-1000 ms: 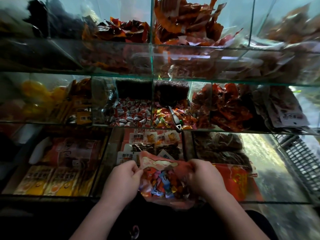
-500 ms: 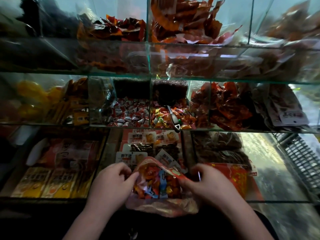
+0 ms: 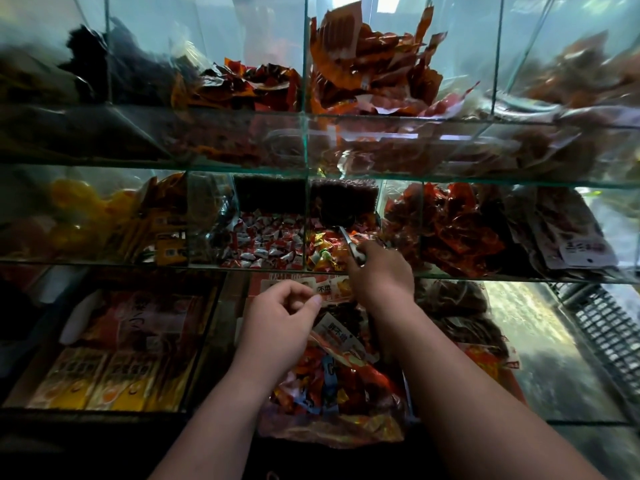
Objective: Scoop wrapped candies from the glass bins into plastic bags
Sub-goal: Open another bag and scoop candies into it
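lowest in the frame, between my forearms, the plastic bag (image 3: pixel 332 403) sags against the counter edge, already part full of mixed wrapped candies. a moment ago both my hands were working at its mouth. now only my left hand (image 3: pixel 280 313) is near it, just above the bag at centre frame, fingers curled and thumb tip against forefinger. whether it pinches the clear rim i cannot tell.

my right hand (image 3: pixel 381 271) has left the bag and reached up to the middle shelf, where it grips the handle of the metal scoop (image 3: pixel 348 242). the scoop lies in the glass bin (image 3: pixel 325 269) of bright yellow and red candies (image 3: pixel 323 249). i take it that another scoopful is starting, not the bag being closed.

my right wrist crosses the bin's front edge, so the loaded scoop must be drawn back over that lip. a glass divider stands just left of the scoop, with red-and-white candies (image 3: pixel 266 237) beyond it. the upper glass shelf (image 3: pixel 242 166) hangs low over the bin, leaving little room to lift. open room lies toward me, down to the bag.
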